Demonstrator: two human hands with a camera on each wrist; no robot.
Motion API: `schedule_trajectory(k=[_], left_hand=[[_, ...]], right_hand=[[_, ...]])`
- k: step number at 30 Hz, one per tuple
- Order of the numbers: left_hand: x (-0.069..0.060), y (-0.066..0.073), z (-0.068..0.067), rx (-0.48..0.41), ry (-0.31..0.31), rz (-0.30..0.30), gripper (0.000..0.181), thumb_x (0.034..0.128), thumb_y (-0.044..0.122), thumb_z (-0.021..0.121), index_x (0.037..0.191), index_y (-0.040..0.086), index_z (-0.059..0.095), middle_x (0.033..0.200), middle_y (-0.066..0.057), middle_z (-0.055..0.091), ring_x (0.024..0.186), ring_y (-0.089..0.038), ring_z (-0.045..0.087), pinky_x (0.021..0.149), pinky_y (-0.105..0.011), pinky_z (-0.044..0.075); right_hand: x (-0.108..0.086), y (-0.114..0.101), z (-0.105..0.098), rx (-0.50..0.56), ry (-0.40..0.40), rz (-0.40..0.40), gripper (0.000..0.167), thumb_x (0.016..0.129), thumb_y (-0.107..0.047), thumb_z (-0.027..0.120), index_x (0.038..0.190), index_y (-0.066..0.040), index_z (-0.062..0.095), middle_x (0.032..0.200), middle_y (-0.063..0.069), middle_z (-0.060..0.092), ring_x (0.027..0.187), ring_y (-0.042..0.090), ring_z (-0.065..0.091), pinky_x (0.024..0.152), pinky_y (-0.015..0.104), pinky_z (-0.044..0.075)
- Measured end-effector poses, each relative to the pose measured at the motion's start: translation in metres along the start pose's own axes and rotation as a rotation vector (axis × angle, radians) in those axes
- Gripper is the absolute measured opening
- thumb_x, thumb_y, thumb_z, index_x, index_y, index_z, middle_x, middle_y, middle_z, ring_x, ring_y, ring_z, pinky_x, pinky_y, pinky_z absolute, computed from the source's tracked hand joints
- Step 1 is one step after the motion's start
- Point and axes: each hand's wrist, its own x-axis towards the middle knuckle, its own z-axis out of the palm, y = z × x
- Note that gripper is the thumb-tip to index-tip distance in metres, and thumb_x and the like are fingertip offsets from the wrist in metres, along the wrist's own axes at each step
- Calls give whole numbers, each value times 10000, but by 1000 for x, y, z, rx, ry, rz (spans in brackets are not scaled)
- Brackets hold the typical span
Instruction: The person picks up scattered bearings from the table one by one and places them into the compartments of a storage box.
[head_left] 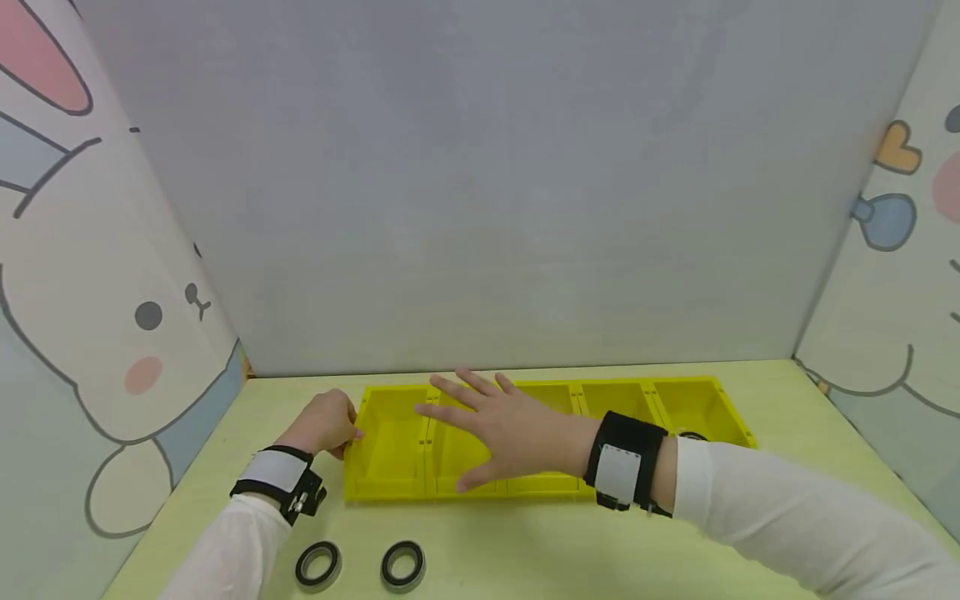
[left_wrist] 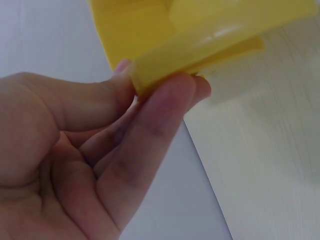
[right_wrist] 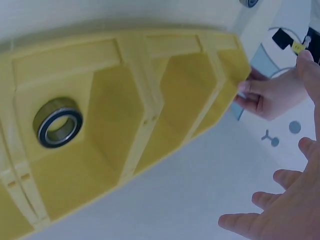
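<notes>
A yellow divided bin (head_left: 390, 490) lies across the table, made of several compartments in a row. At its left end, my left hand (head_left: 321, 423) pinches the rim between thumb and fingers; the left wrist view shows this rim (left_wrist: 200, 47) close up. My right hand (head_left: 504, 425) hovers over the bin's left-middle part with fingers spread, holding nothing. One ball bearing (right_wrist: 58, 123), with a black seal and metal rim, sits in a compartment in the right wrist view. Part of a dark ring (head_left: 693, 435) shows in the rightmost compartment, mostly hidden by the right arm.
Two more bearings lie on the table before the bin, one at the left (head_left: 318, 566) and one beside it (head_left: 402, 566). A grey wall (head_left: 510, 208) rises behind the table (head_left: 540, 554). Side panels with cartoon drawings stand left and right.
</notes>
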Motion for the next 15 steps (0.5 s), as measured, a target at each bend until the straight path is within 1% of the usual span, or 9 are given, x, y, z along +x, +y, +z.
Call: schedule_trajectory(k=[4,7,10,12,15], left_hand=[[0,1,0,-5,-4,-3,112,838,20,679,747,-40,652,603,-78,596,496,-181,636,541,-320,579],[0,1,-1,-14,-10,-10,100,835,17,680,760,-45,659,614,-78,604,507,-187,644,548,-326,581],[-1,1,-1,-20,-13,-5,81,835,6,675,787,-60,668,640,-84,620,523,-195,653,547,-325,582],[-1,1,-1,-22,-10,0,75,832,1,676,794,-64,672,648,-86,624,526,-196,654,541,-322,580],[-3,2,-1,-17,-6,8,75,830,-3,675,790,-66,671,644,-86,626,526,-202,656,535,-319,579]], right_hand=[[4,-23,12,39,-1,-80,982,753,-705,584,1509,-373,52,1593,-7,-26,1456,314,37,1081,617,271],[8,-37,21,99,-27,-115,980,750,-703,589,1504,-391,46,1590,-29,-49,1455,318,22,1083,625,255],[12,-48,33,146,-66,-141,966,756,-699,583,1494,-422,24,1585,-57,-71,1456,309,0,1092,620,243],[15,-55,42,170,-90,-163,957,763,-699,576,1490,-431,14,1583,-64,-67,1457,298,-3,1106,592,246],[19,-66,56,164,-112,-201,936,784,-692,560,1491,-423,10,1586,-54,-39,1459,286,11,1125,524,263]])
